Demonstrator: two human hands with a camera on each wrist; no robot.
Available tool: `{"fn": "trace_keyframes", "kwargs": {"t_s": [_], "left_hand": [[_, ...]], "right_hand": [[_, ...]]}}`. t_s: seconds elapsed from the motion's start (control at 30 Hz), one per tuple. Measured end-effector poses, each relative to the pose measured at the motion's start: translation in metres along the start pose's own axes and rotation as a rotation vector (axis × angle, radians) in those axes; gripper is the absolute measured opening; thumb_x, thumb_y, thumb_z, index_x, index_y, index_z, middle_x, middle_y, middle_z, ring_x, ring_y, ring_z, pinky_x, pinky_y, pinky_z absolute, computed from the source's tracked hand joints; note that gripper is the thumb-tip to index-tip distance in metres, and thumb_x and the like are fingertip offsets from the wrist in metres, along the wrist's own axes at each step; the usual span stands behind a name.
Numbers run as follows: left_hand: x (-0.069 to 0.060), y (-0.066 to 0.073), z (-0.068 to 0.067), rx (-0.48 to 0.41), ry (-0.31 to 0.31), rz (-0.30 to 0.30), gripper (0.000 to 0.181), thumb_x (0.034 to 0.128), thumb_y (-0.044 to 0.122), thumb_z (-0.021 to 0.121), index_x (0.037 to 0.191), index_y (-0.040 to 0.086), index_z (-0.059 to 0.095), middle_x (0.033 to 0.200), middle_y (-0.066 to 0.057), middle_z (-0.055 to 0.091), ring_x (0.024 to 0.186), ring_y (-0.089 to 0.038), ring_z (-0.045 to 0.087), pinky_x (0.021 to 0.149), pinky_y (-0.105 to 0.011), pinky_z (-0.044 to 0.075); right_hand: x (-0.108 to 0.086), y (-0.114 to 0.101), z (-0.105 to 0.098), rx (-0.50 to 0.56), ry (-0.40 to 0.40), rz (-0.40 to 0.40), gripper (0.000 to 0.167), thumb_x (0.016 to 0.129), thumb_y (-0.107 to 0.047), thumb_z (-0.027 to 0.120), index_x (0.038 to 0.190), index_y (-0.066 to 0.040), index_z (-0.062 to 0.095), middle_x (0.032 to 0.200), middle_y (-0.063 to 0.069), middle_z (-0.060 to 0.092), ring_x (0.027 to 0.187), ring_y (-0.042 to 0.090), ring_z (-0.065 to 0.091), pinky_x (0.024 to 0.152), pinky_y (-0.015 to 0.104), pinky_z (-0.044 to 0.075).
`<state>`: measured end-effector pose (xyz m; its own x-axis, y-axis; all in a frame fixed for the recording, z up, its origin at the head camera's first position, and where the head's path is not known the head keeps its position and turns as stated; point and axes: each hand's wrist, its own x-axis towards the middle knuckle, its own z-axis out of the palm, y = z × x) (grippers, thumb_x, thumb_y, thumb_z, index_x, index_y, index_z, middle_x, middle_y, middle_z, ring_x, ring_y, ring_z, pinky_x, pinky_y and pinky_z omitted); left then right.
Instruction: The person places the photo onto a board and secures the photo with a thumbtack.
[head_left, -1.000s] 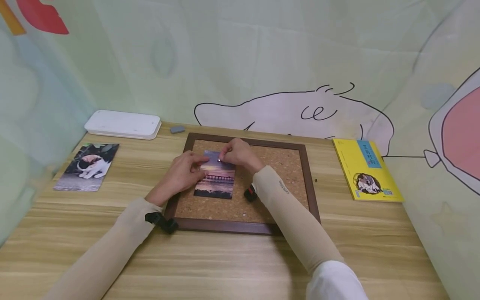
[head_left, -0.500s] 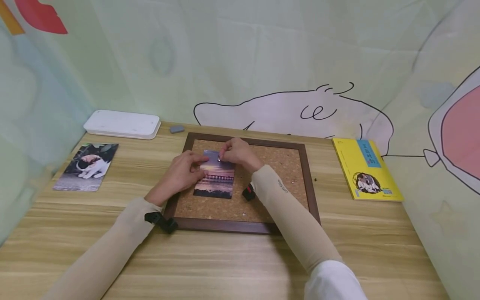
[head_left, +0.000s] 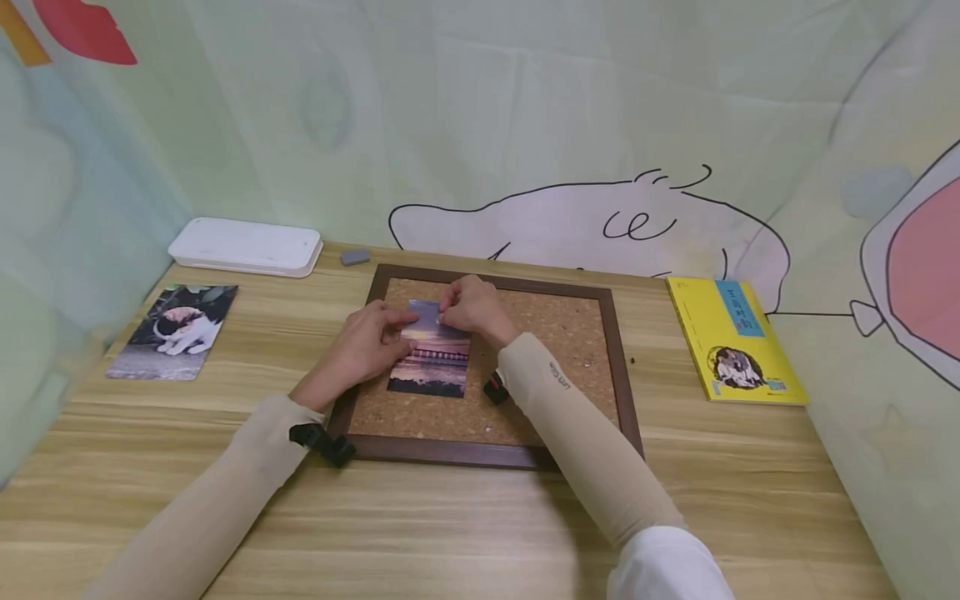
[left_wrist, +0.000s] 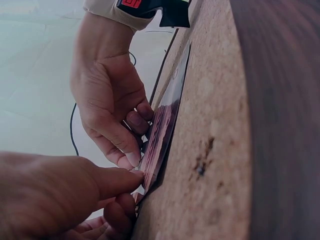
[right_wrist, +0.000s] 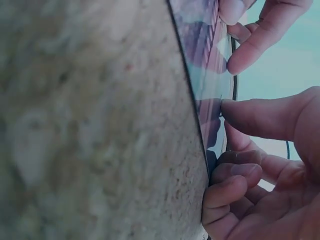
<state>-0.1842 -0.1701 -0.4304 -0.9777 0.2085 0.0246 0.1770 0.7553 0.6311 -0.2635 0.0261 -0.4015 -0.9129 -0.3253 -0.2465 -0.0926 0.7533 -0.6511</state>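
A sunset photo with a pier [head_left: 435, 367] lies on the left half of a brown-framed corkboard [head_left: 540, 417]. My left hand [head_left: 367, 346] rests at the photo's left side, thumb and index fingertips pressing on its edge. At the photo's top, my right hand [head_left: 476, 308] pinches a small shiny thumbtack [head_left: 439, 319] between thumb and index finger. The fingers mostly hide the tack, and its point cannot be seen. In the right wrist view the photo [right_wrist: 200, 65] lies close against the cork, with the right-hand fingers [right_wrist: 260, 117] at its surface.
A cat photo [head_left: 176, 333] lies on the table's left side, below a white case [head_left: 247, 247]. A grey eraser [head_left: 355, 257] sits behind the board. To the right lies a yellow book [head_left: 735, 342]. A small silver tack [head_left: 488, 428] shows on the lower cork.
Both hands stay at the photo, which has not moved. The shiny tack shows a little less between the right fingers, and the right forearm has shifted slightly left.
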Motion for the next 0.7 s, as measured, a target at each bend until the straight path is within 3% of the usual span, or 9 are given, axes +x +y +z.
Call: {"fn": "trace_keyframes", "kwargs": {"t_s": [0.4, 0.57, 0.7], "left_hand": [[-0.002, 0.001, 0.0, -0.048, 0.051, 0.035, 0.042, 0.0961, 0.013, 0.076, 0.136, 0.002, 0.072, 0.114, -0.019, 0.071, 0.085, -0.022, 0.064, 0.073, -0.029, 0.046], [-0.008, -0.008, -0.007, -0.137, 0.115, 0.047, 0.037, 0.0955, 0.009, 0.075, 0.132, 0.004, 0.074, 0.11, -0.017, 0.076, 0.087, -0.022, 0.07, 0.071, -0.023, 0.052], [-0.015, -0.02, -0.018, -0.167, 0.161, 0.022, 0.035, 0.097, 0.012, 0.076, 0.132, 0.006, 0.074, 0.109, -0.015, 0.076, 0.09, -0.025, 0.073, 0.069, -0.02, 0.054]], "right_hand": [[-0.014, 0.018, -0.005, 0.099, -0.001, -0.07, 0.015, 0.099, -0.025, 0.073, 0.105, -0.011, 0.072, 0.105, 0.006, 0.071, 0.088, 0.018, 0.059, 0.073, 0.029, 0.046], [-0.025, 0.026, -0.009, 0.201, 0.001, -0.075, 0.017, 0.101, -0.023, 0.07, 0.111, -0.009, 0.07, 0.107, 0.009, 0.07, 0.09, 0.019, 0.06, 0.074, 0.03, 0.049], [-0.035, 0.032, -0.016, 0.224, 0.025, -0.063, 0.015, 0.101, -0.021, 0.07, 0.11, -0.009, 0.071, 0.104, 0.009, 0.069, 0.089, 0.02, 0.06, 0.071, 0.03, 0.05]]}}
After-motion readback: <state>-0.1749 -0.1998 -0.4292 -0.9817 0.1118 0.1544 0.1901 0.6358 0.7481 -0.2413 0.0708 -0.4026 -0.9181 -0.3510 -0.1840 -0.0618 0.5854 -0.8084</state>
